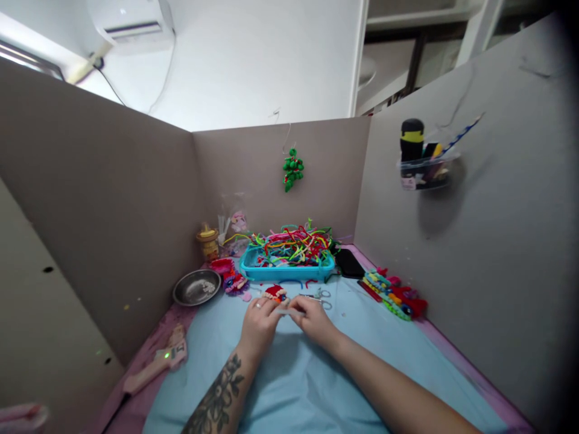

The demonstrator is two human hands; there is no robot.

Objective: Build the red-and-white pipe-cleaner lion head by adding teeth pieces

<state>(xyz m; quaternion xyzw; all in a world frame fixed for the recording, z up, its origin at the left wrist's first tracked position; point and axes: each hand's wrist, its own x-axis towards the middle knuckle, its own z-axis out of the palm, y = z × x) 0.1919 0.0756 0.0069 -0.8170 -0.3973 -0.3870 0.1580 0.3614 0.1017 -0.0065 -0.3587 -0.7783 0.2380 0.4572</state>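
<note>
"One pale strip point(290, 312) gripped?"
"Pinched between left hand point(260, 319) and right hand point(312, 316), lower middle of frame."
"Done so far?"
"Seemingly, colourful pieces point(395, 295) at lower right. Half-made, perhaps: red piece point(274, 292) just beyond the strip."
"And left?"
"Loose fuzzy strands point(296, 244) heaped in blue tray point(289, 274), centre."

No word, number or brand name can be read at this moment. A pale label point(408, 183) on the clear plastic holder point(429, 175) mounted on the right-hand partition point(493, 253) carries marks too small to make out. On the left, the dark marking point(180, 348) near the green light point(167, 355) of a pink glue gun point(149, 375) is likewise illegible, too blurred to tell lettering from trim.
</note>
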